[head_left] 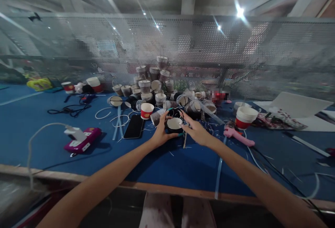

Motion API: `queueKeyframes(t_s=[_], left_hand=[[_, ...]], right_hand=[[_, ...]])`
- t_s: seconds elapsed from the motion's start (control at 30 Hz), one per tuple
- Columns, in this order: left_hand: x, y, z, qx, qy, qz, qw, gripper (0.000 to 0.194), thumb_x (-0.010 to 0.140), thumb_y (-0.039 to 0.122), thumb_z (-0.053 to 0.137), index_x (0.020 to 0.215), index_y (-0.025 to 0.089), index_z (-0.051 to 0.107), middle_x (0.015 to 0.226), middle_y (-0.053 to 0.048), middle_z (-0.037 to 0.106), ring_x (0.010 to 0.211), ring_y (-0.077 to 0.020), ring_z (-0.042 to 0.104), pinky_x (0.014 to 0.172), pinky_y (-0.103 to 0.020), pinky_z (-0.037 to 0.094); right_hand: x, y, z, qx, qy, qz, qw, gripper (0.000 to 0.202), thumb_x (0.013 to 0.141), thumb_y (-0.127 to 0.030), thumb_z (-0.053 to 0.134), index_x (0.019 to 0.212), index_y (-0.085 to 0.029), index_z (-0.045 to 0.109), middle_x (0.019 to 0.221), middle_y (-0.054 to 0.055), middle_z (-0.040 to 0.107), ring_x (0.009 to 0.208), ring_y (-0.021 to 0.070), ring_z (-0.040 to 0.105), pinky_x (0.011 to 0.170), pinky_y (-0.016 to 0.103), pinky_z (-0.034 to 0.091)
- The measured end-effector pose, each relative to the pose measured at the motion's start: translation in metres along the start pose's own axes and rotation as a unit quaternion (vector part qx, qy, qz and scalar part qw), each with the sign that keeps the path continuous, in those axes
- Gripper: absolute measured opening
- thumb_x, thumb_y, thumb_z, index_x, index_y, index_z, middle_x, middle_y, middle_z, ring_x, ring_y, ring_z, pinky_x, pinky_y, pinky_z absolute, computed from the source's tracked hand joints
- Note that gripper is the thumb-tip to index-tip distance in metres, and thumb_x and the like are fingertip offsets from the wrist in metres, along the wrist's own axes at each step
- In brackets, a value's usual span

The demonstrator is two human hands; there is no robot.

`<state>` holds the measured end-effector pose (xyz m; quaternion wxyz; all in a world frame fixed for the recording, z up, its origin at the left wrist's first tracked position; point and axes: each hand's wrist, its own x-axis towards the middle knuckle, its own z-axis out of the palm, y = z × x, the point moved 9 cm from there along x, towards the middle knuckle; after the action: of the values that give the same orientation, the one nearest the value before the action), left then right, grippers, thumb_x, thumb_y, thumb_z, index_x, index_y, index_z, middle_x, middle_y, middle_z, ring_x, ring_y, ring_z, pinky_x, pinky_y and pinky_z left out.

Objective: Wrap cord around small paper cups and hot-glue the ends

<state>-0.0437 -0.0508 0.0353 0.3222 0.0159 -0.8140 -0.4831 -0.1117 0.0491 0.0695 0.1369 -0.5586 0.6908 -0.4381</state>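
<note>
Both my hands are at a small paper cup (175, 124) with a dark outside and a pale inside, tilted so that its mouth faces me. My left hand (162, 130) curls around its left side, thumb below and fingers above. On the right side, my right hand (195, 130) has its thumb and fingers closed at the rim, by a thin black loop that stands over the cup. Just behind lie several grey wrapped cups (157, 116), some on their sides. A red and white paper cup (147, 111) stands to the left, near a black phone (133, 126).
A pile of wrapped cups (145, 86) rises against the mesh screen (204, 46). To the right are a pink glue gun (238, 136) and stacked paper cups (245, 116). A purple power strip (83, 140) with a white plug lies left. Clear glue sticks (218, 175) cross the table's front.
</note>
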Motion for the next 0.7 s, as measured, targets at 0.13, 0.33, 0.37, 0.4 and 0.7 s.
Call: queueKeyframes(t_s=[0.13,0.33,0.37,0.4,0.7], left_hand=[[-0.002,0.006,-0.001,0.030,0.005,0.024,0.999,0.100,0.057,0.031,0.074,0.133,0.023,0.009,0.117,-0.012,0.040,0.104,-0.0243,0.049,0.089,-0.046,0.042],[0.000,0.009,-0.010,0.062,0.027,0.021,0.998,0.097,0.056,0.031,0.075,0.132,0.022,0.016,0.116,-0.011,0.045,0.107,-0.0261,0.048,0.095,-0.049,0.036],[0.000,0.008,-0.012,0.061,0.033,0.018,0.997,0.099,0.055,0.030,0.075,0.133,0.022,0.015,0.117,-0.011,0.045,0.108,-0.0263,0.048,0.095,-0.049,0.035],[0.000,0.006,-0.014,0.055,0.036,0.014,0.998,0.101,0.054,0.029,0.075,0.133,0.021,0.013,0.117,-0.012,0.045,0.108,-0.0265,0.048,0.096,-0.049,0.035],[0.002,-0.011,-0.004,0.003,0.002,-0.014,1.000,0.098,0.065,0.030,0.067,0.133,0.018,-0.001,0.134,-0.018,0.033,0.123,-0.0255,0.036,0.103,-0.047,0.026]], right_hand=[[-0.006,-0.003,0.016,0.047,-0.012,-0.007,0.999,0.071,0.082,-0.045,0.041,0.140,-0.029,0.004,0.146,0.000,0.017,0.132,0.0220,0.016,0.105,0.043,0.020],[-0.018,0.005,-0.012,-0.036,0.065,-0.008,0.997,0.061,0.081,-0.048,0.041,0.136,-0.027,0.025,0.142,0.004,0.027,0.131,0.0228,0.021,0.105,0.044,0.020],[-0.020,0.008,-0.026,-0.077,0.114,-0.005,0.990,0.056,0.081,-0.047,0.041,0.132,-0.024,0.033,0.139,0.007,0.032,0.129,0.0232,0.025,0.104,0.043,0.022],[-0.023,0.011,-0.041,-0.125,0.161,-0.003,0.979,0.051,0.081,-0.045,0.042,0.125,-0.021,0.041,0.134,0.010,0.037,0.125,0.0240,0.030,0.103,0.043,0.025],[-0.003,0.076,-0.123,-0.445,0.197,0.199,0.851,0.047,0.070,-0.045,0.055,0.101,-0.010,0.052,0.102,0.021,0.053,0.101,0.0368,0.045,0.074,0.045,0.040]])
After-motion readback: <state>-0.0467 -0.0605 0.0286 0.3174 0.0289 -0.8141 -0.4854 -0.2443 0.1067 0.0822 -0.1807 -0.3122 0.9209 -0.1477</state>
